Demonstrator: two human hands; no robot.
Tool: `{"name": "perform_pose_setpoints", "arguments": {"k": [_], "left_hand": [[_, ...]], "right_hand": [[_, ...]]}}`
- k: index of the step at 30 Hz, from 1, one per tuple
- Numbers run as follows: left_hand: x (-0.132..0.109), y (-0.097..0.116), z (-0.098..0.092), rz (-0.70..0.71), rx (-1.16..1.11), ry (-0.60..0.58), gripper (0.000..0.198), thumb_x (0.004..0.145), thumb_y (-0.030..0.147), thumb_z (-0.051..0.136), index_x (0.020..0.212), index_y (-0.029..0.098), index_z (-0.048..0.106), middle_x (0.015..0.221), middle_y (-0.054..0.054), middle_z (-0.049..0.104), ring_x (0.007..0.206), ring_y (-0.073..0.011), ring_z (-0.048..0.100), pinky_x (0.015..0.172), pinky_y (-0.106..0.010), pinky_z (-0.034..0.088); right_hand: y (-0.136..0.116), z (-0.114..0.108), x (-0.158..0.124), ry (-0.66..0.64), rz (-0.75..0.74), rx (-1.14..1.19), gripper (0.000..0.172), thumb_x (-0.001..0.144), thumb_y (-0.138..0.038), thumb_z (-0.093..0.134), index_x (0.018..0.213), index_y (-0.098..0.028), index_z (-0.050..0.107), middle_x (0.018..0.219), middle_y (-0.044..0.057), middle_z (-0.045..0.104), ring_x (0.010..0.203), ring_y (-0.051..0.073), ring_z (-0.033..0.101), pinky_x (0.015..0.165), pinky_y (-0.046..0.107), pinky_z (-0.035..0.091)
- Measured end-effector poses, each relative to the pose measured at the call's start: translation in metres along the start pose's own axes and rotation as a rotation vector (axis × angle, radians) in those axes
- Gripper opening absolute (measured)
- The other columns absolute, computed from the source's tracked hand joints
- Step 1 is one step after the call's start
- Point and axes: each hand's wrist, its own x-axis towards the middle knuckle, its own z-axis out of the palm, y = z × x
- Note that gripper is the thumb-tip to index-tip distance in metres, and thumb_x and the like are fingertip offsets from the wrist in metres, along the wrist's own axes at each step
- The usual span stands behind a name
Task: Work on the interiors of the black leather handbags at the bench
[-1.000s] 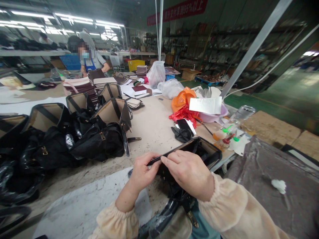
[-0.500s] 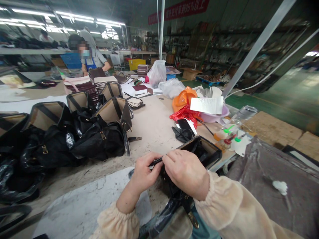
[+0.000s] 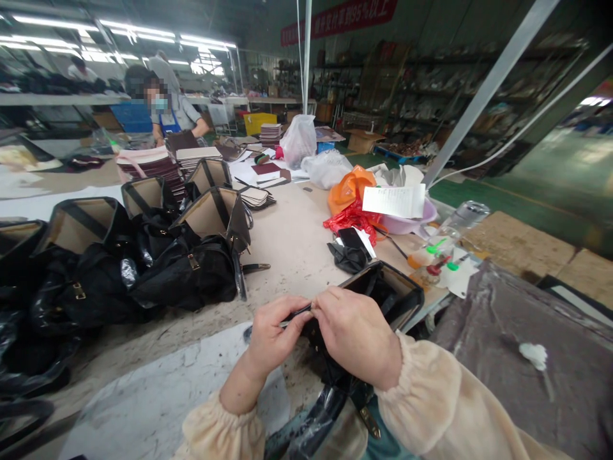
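Observation:
A black handbag with a tan-lined open rim lies on the table edge in front of me, its plastic-wrapped handle hanging toward my lap. My left hand pinches a narrow black strip at the bag's near side between thumb and fingers. Right beside it, my right hand is closed with its fingertips on the same strip, nearly touching my left fingers. Whether the strip is a strap or part of the bag's edge is hidden by my hands. A gold-coloured metal fitting dangles below my right wrist.
Several black bags crowd the table's left side. At the right are an orange plastic bag, a lilac basin, small bottles and a clear jar. A metal post slants upward. Across the table, a masked person works.
Both hands stay on the black strip, with a slight shift of the right fingers toward its end. The whole view has moved a little, so things appear slightly farther left.

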Motion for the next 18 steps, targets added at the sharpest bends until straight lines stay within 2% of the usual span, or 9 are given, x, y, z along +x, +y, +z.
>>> {"name": "perform_pose_setpoints", "arguments": {"k": [10, 13, 18], "left_hand": [[-0.003, 0.012, 0.009, -0.017, 0.107, 0.093, 0.011, 0.078, 0.015, 0.053, 0.084, 0.018, 0.062, 0.079, -0.003, 0.065, 0.075, -0.0136, 0.059, 0.069, -0.025, 0.046], [-0.002, 0.011, 0.011, -0.034, 0.131, 0.115, 0.010, 0.078, 0.016, 0.054, 0.083, 0.018, 0.061, 0.078, -0.003, 0.064, 0.074, -0.0138, 0.058, 0.068, -0.025, 0.046], [0.001, 0.007, 0.011, -0.037, 0.118, 0.120, 0.009, 0.077, 0.016, 0.053, 0.082, 0.018, 0.061, 0.078, -0.002, 0.064, 0.074, -0.0138, 0.058, 0.068, -0.025, 0.046]], "right_hand": [[-0.001, 0.000, -0.004, 0.015, 0.035, 0.001, 0.010, 0.085, -0.016, 0.044, 0.078, -0.019, 0.052, 0.077, 0.003, 0.056, 0.075, 0.017, 0.051, 0.067, 0.027, 0.036], [0.001, -0.005, -0.008, 0.002, 0.053, 0.018, 0.003, 0.083, -0.021, 0.050, 0.081, -0.019, 0.051, 0.079, 0.002, 0.056, 0.077, 0.017, 0.052, 0.067, 0.027, 0.037], [0.005, -0.009, -0.013, -0.019, 0.049, 0.046, 0.015, 0.079, -0.022, 0.057, 0.092, -0.020, 0.048, 0.080, 0.000, 0.057, 0.077, 0.016, 0.053, 0.066, 0.026, 0.038]]}}
